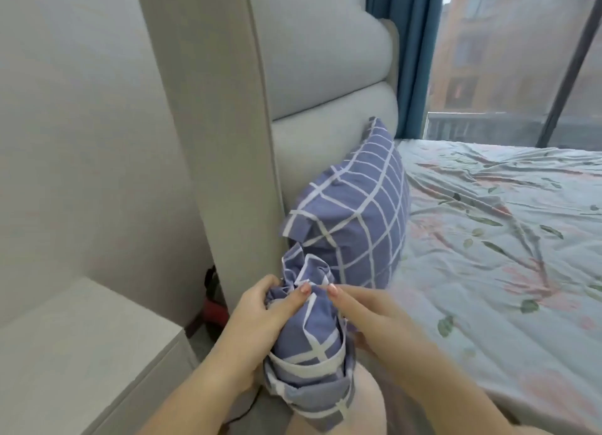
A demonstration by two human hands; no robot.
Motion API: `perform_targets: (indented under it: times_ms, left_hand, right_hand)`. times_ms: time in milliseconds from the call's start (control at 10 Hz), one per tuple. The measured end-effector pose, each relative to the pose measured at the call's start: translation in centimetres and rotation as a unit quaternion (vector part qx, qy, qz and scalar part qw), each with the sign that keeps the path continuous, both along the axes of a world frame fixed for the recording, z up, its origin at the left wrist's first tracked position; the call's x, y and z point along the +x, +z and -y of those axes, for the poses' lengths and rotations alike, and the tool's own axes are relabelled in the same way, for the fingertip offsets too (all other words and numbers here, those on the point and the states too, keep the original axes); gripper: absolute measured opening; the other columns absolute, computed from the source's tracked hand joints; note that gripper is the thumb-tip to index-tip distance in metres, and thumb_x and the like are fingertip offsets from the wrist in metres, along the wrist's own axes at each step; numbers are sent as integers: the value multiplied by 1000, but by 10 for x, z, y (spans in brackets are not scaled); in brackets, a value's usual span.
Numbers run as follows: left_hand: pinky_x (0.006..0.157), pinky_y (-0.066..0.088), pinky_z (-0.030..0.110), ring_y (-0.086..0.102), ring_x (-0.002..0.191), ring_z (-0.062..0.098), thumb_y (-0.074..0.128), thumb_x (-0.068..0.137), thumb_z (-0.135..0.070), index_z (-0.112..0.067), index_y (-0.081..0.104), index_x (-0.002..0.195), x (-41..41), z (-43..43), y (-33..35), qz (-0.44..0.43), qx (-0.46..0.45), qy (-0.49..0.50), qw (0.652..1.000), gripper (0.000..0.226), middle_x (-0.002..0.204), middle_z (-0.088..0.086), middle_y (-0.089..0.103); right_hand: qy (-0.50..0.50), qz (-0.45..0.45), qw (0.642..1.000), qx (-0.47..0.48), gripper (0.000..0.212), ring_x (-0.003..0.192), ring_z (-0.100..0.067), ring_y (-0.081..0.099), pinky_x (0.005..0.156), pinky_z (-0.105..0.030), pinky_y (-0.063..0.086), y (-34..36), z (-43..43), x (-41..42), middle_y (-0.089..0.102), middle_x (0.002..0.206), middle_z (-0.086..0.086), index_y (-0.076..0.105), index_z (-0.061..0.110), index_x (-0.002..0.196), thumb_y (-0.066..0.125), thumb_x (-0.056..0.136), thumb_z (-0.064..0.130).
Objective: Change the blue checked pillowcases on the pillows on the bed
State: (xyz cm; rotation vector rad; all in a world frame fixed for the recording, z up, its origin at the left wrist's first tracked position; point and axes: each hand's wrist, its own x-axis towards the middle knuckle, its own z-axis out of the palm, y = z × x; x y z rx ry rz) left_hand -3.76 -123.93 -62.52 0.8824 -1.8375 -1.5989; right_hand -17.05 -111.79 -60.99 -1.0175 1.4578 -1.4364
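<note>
Leaning on grey headboard (325,76), checked pillow (355,219), bunched pillowcase (309,343), floral sheet (505,239), teal curtain (410,43)

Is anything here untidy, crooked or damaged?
The blue checked pillowcase, gripped by the left hand and right hand, is bunched and crumpled. The cased pillow behind shows a loose flap at its near end. The flowered sheet is creased.

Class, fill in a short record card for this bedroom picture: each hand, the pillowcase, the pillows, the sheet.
left hand: grips the bunched pillowcase from the left
right hand: holds it from the right, forefinger on top
bunched pillowcase: blue checked, partly covering a pale pillow
second pillow: blue checked, leaning against the headboard
floral sheet: wrinkled, right of the pillows
</note>
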Motion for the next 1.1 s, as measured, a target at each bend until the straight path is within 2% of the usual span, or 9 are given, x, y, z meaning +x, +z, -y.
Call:
perform_targets:
  times_ms: [100, 300, 500, 600, 700, 800, 900, 1000, 1100]
  left_hand:
    - [79, 53, 51, 66, 80, 31, 78, 70, -61, -4, 54, 82, 64, 23, 11, 0, 6, 76, 997, 64, 79, 18, 63]
    - [64, 50, 27, 68, 70, 13, 75, 82, -39, -9, 55, 76, 179, 66, 20, 9, -11, 241, 970, 37, 67, -1, 68]
    - [60, 46, 29, 60, 61, 14, 74, 84, -40, -12, 50, 71, 279, 105, 9, 43, -44, 379, 923, 39, 62, 1, 61]
    - [58, 40, 30, 52, 60, 17, 74, 85, -35, -15, 43, 66, 317, 125, -10, 39, -34, 443, 895, 41, 57, -6, 53]
    - [61, 42, 32, 60, 71, 21, 73, 86, -35, -13, 50, 70, 343, 142, -28, 60, -38, 503, 861, 36, 71, 0, 61]
    - [72, 47, 34, 64, 90, 25, 70, 86, -44, -12, 60, 83, 356, 158, -46, 107, -53, 524, 843, 34, 90, 3, 66]
    - [97, 46, 49, 57, 115, 30, 51, 81, -76, -20, 62, 111, 356, 166, -53, 194, -31, 480, 855, 65, 122, 5, 61]
    - [114, 13, 66, 16, 147, 36, 41, 88, -73, -37, 48, 135, 342, 164, -45, 320, -80, 469, 819, 59, 161, 3, 22]
    - [113, -2, 66, 3, 151, 28, 41, 97, -58, -37, 48, 138, 307, 155, -20, 325, -184, 444, 814, 47, 164, -1, 13]
  right_hand:
    - [89, -30, 995, 15, 37, 101, -12, 69, 88, -31, 55, 10, 45, 52, 75, 104, -1, 74, 19, 108, 49, 97, 44]
    - [167, -74, 983, 19, 30, 102, -23, 69, 96, -46, 52, 12, 131, 156, 75, 101, -6, 75, 21, 101, 55, 97, 43]
    - [234, -61, 970, 3, 14, 92, -8, 70, 82, -26, 58, 4, 197, 248, 75, 95, 10, 74, 34, 100, 62, 95, 32]
    - [228, -58, 972, -2, 18, 102, -8, 66, 80, -17, 51, -8, 220, 279, 69, 114, 17, 73, 31, 109, 65, 93, 33]
    - [194, -185, 963, -28, 29, 121, 0, 50, 88, -7, 35, -20, 235, 295, 52, 135, 19, 67, 29, 121, 65, 92, 34]
    - [178, -273, 944, -57, 37, 130, -1, 43, 98, -11, 27, -25, 240, 298, 50, 143, 15, 63, 26, 128, 64, 92, 35]
    - [179, -323, 927, -70, 39, 132, -4, 42, 101, -13, 28, -25, 238, 286, 50, 144, 12, 62, 24, 130, 62, 94, 37]
    - [158, -330, 928, -67, 39, 133, -3, 42, 102, -14, 28, -23, 229, 266, 50, 143, 12, 61, 24, 131, 61, 94, 36]
    - [116, -334, 934, -56, 38, 130, -5, 45, 107, -20, 33, -16, 217, 237, 51, 141, 12, 61, 24, 130, 60, 95, 35]
